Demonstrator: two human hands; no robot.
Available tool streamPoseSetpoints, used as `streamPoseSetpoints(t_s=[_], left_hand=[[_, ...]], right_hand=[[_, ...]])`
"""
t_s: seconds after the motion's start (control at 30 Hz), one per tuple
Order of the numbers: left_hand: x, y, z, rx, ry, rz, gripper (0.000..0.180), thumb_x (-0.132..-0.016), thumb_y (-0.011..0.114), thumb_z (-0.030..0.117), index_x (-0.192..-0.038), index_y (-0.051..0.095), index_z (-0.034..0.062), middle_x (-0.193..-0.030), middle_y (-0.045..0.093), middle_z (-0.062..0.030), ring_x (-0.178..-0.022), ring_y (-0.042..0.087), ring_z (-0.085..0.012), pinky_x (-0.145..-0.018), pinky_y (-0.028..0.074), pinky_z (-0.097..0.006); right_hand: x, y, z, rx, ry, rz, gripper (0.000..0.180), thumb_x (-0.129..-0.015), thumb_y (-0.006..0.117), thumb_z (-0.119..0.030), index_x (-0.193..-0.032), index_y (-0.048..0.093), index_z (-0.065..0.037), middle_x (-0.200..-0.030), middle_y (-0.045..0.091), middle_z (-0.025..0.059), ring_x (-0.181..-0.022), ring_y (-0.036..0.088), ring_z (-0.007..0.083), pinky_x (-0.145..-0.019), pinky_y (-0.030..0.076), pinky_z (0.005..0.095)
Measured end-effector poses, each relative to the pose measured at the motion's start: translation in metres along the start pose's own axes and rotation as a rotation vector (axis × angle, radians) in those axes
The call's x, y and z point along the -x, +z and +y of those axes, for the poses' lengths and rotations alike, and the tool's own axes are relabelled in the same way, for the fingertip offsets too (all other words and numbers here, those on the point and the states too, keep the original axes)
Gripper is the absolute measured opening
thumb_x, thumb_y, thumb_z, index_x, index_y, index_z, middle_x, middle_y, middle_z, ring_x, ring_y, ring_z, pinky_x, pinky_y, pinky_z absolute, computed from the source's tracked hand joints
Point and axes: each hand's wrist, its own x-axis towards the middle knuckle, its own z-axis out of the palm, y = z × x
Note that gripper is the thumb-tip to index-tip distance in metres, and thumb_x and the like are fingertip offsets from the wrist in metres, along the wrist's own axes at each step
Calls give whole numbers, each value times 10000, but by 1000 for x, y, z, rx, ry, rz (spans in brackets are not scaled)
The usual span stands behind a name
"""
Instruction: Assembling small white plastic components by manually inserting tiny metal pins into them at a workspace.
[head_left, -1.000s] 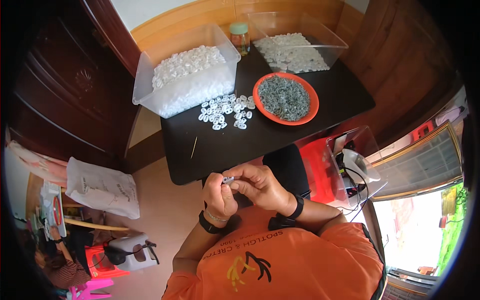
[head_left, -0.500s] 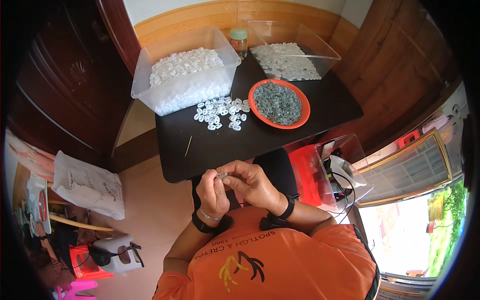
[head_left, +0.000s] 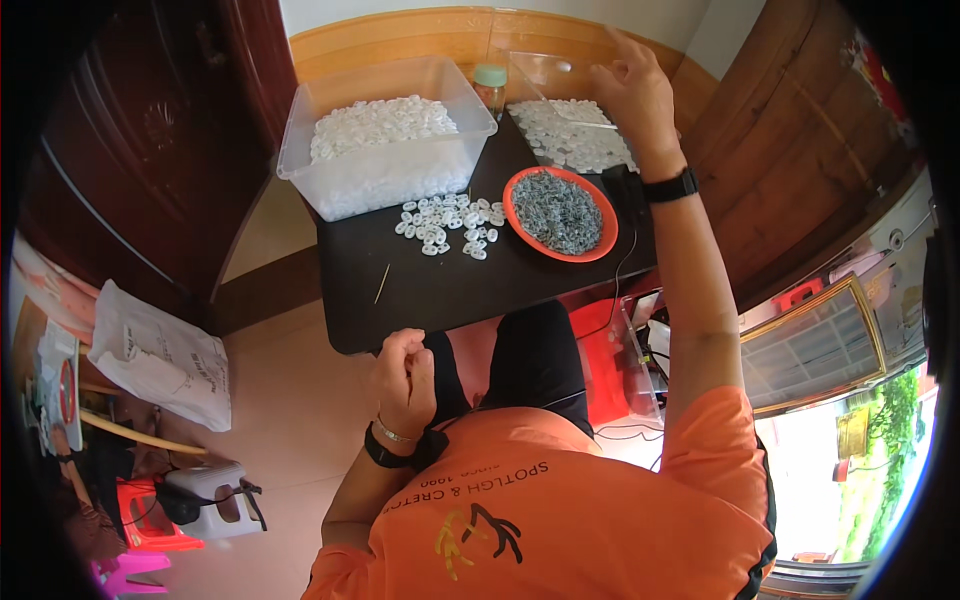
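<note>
My right hand (head_left: 637, 95) is stretched out over the far right clear plastic bin (head_left: 540, 75), its fingers apart and nothing visible in them. In that bin lie many flat whitish pieces (head_left: 570, 130). My left hand (head_left: 405, 375) stays in front of my body near the table's front edge, fingers curled together; whatever they may hold is hidden. Small white oval pieces (head_left: 435, 225) with dark marks are scattered on the table. Beside them an orange-red plate (head_left: 512, 222) holds a heap of tiny grey parts (head_left: 558, 212).
A large translucent tub (head_left: 380, 190) full of white pieces stands at the back left of the dark table (head_left: 450, 295). Behind it is a jar with a green lid (head_left: 490, 75). A thin stick (head_left: 382, 284) lies at the left. A white bag (head_left: 165, 360) rests on the floor.
My right hand has left my left hand and reached far forward to the right bin, and the small white oval piece is no longer visible. My left hand has moved slightly left and down.
</note>
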Motion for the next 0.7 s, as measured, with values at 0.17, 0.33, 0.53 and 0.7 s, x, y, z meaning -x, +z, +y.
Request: streamPoseSetpoints(t_s=[0.17, 0.33, 0.53, 0.7], left_hand=[[-1, -3, -1, -27, -5, -35, 120, -922, 486, 37, -1024, 529, -7, -677, 487, -2, -573, 419, -52, -514, 334, -217], [4, -4, -7, 4, -24, -63, 108, -915, 502, 42, -1005, 538, -5, -671, 494, -4, -561, 420, -54, -503, 328, -221], [1, 3, -2, 17, -80, -89, 78, -911, 511, 44, -944, 560, -7, -647, 495, -6, -551, 428, -58, -501, 334, -225], [-1, 4, 2, 1, -43, -97, 68, -904, 524, 48, -909, 569, -3, -642, 502, -23, -552, 446, -80, -503, 349, -240]], right_hand=[[66, 16, -24, -133, 16, -568, 140, -775, 668, -170, -868, 705, -72, -835, 666, 125, -767, 639, 271, -702, 503, 351], [126, 36, -25, -189, -113, -800, 142, -745, 673, -166, -838, 700, -63, -847, 663, 123, -846, 625, 307, -774, 487, 401], [142, 50, -79, -264, -195, -811, 161, -744, 678, -167, -873, 700, -74, -885, 650, 106, -886, 609, 306, -775, 488, 399], [159, 75, -101, 7, -305, -855, 92, -773, 654, -157, -826, 681, -87, -829, 620, 92, -876, 599, 283, -779, 491, 391]])
